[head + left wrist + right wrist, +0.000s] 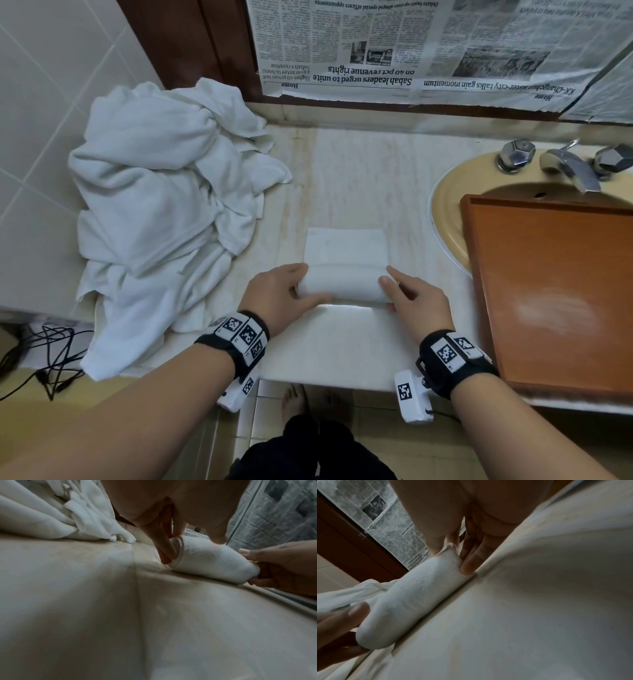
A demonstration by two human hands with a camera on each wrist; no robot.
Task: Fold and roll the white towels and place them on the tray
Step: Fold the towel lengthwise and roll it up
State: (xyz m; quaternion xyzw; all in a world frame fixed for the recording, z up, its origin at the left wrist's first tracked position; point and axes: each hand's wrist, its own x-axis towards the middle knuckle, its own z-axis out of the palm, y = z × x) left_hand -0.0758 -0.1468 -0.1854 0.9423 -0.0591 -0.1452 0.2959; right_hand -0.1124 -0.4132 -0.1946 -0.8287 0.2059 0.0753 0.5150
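Note:
A folded white towel [346, 246] lies on the counter, its near part wound into a roll [342, 286] and its far part flat. My left hand [291, 291] grips the roll's left end, thumb under the front and fingers behind. My right hand [407, 294] grips the right end the same way. In the left wrist view the roll [211, 559] sits between my fingers [164, 547] and the other hand. The right wrist view shows the roll [412, 596] running away from my fingers [471, 561]. A brown wooden tray [561, 291] rests over the sink at right with nothing on it.
A heap of unfolded white towels [164, 212] covers the counter's left side. The yellow sink [445, 205] and chrome taps [568, 161] are at the back right. Newspaper [428, 44] covers the wall behind. Cables [44, 359] lie on a low surface at left. The counter's front edge [325, 380] is close to my wrists.

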